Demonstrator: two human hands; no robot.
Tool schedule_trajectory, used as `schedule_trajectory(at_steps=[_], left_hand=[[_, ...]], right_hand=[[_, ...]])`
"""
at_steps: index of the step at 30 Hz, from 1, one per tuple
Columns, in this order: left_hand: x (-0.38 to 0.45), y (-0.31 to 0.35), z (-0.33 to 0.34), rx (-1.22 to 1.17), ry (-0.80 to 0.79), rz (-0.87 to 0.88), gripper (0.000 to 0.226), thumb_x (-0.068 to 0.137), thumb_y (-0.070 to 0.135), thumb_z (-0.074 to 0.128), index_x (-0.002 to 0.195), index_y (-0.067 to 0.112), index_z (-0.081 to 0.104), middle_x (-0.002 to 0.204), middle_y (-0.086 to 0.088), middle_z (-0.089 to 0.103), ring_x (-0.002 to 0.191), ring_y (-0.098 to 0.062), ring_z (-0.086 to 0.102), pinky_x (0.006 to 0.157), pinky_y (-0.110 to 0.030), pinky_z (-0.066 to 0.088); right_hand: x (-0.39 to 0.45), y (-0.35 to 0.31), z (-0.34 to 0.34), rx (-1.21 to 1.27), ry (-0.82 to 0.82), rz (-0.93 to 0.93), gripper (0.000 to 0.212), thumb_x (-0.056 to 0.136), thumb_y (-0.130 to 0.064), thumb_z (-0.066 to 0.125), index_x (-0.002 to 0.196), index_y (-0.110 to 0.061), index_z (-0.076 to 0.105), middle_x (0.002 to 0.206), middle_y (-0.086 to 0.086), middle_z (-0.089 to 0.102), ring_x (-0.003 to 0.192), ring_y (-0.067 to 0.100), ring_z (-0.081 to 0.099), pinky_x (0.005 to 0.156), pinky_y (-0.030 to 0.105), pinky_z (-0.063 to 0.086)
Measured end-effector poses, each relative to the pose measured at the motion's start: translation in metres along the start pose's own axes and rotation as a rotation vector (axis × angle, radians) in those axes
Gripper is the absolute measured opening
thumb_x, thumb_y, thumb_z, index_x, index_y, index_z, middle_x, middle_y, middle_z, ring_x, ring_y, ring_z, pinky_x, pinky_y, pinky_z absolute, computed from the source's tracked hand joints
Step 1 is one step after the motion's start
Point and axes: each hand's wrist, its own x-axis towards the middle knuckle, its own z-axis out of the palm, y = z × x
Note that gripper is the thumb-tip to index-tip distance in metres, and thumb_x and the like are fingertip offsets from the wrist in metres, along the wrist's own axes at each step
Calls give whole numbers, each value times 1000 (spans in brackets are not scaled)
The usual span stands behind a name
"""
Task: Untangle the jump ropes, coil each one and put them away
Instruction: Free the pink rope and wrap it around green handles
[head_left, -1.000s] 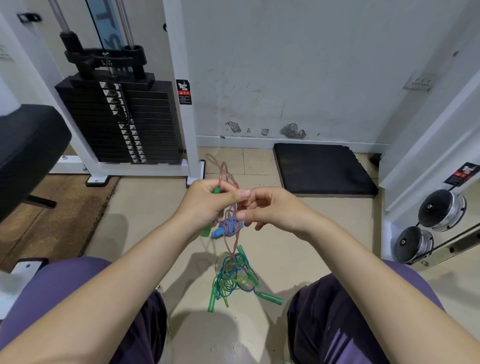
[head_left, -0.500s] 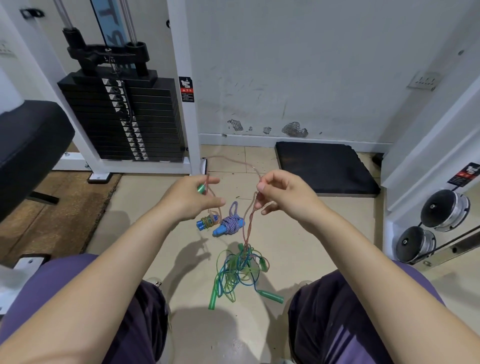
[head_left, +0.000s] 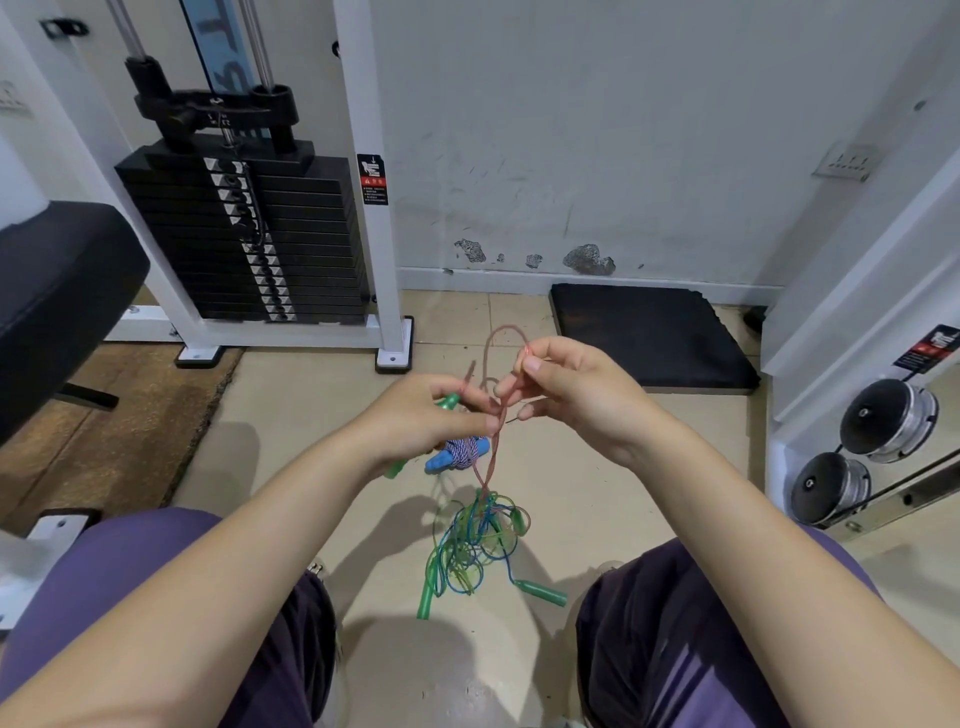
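My left hand (head_left: 415, 421) grips a green handle (head_left: 448, 401) of the pink rope (head_left: 493, 436). My right hand (head_left: 571, 387) pinches a loop of that pink rope just above and to the right, and the rope arches between my hands. From there the pink rope hangs down into a tangle of green and blue ropes (head_left: 475, 543) on the floor between my knees, where two green handles (head_left: 543, 592) stick out. A coiled blue-and-white rope with blue handles (head_left: 457, 454) lies on the floor below my left hand.
A white weight-stack machine (head_left: 244, 228) stands at the back left, with a black padded seat (head_left: 57, 291) on the far left. A black floor mat (head_left: 649, 332) lies against the wall. Two round weights (head_left: 862, 447) sit on a rack at the right.
My hands, which were spread apart half a second ago, have come close together again. The pink rope now forms a narrow loop above my fingers.
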Motion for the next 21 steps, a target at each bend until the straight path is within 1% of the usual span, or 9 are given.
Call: schedule_trajectory(at_steps=[3, 7, 9, 11, 14, 15, 17, 19, 21], left_hand=[[2, -2, 4, 50, -35, -11, 15, 83, 9, 77, 97, 5, 75, 51, 21, 61, 42, 8, 49, 45, -4, 33], [2, -2, 7, 12, -52, 9, 17, 80, 8, 79, 95, 4, 72, 64, 14, 62, 42, 7, 49, 44, -4, 33], [2, -3, 10, 22, -46, 20, 13, 81, 10, 78, 90, 5, 71, 57, 17, 59, 40, 6, 45, 43, -5, 32], [2, -2, 8, 34, -35, 28, 11, 83, 13, 77, 86, 6, 69, 53, 18, 58, 39, 5, 43, 43, -7, 32], [1, 1, 0, -53, -30, 28, 10, 88, 16, 71, 84, 9, 65, 65, 5, 68, 39, -5, 38, 40, -16, 29], [1, 1, -3, -80, -21, 29, 11, 89, 18, 70, 83, 10, 65, 66, 0, 68, 40, -8, 34, 40, -18, 27], [2, 2, -8, -128, 30, 46, 13, 90, 20, 69, 81, 11, 67, 62, -2, 62, 41, -11, 31, 40, -17, 26], [3, 2, -11, -181, 70, 65, 13, 90, 20, 69, 79, 13, 71, 57, 0, 55, 41, -11, 31, 39, -17, 25], [3, 3, -12, -203, 61, 71, 11, 88, 21, 70, 82, 13, 74, 54, 2, 52, 40, -9, 32, 39, -17, 24]], right_hand=[[0, -4, -1, 157, 18, -18, 18, 102, -5, 39, 88, -6, 50, 82, 16, 70, 70, 21, 66, 69, 26, 57], [0, -8, -5, 305, 48, -31, 17, 102, -7, 41, 89, -5, 50, 83, 17, 71, 74, 28, 70, 72, 29, 59], [-1, -9, -4, 337, 50, -25, 16, 102, -7, 42, 89, -4, 51, 82, 18, 70, 75, 29, 71, 70, 29, 60], [1, -9, -4, 339, 103, -38, 15, 102, -8, 44, 90, -2, 52, 81, 18, 69, 74, 29, 71, 69, 30, 60], [1, -9, -11, 152, 277, -22, 15, 100, -10, 50, 89, -1, 54, 74, 15, 66, 61, 24, 67, 60, 30, 59], [0, -9, -14, 47, 316, 7, 14, 99, -11, 53, 88, -2, 54, 73, 15, 64, 55, 22, 64, 54, 29, 57], [-2, -7, -18, -149, 337, 70, 16, 95, -15, 60, 86, -4, 53, 70, 14, 62, 47, 19, 57, 45, 28, 49], [-1, -2, -20, -338, 369, 79, 23, 89, -21, 69, 80, -7, 52, 66, 10, 61, 45, 17, 53, 45, 28, 45], [0, 1, -18, -467, 390, -22, 24, 83, -23, 76, 78, -13, 55, 69, 2, 59, 56, 13, 54, 56, 30, 47]])
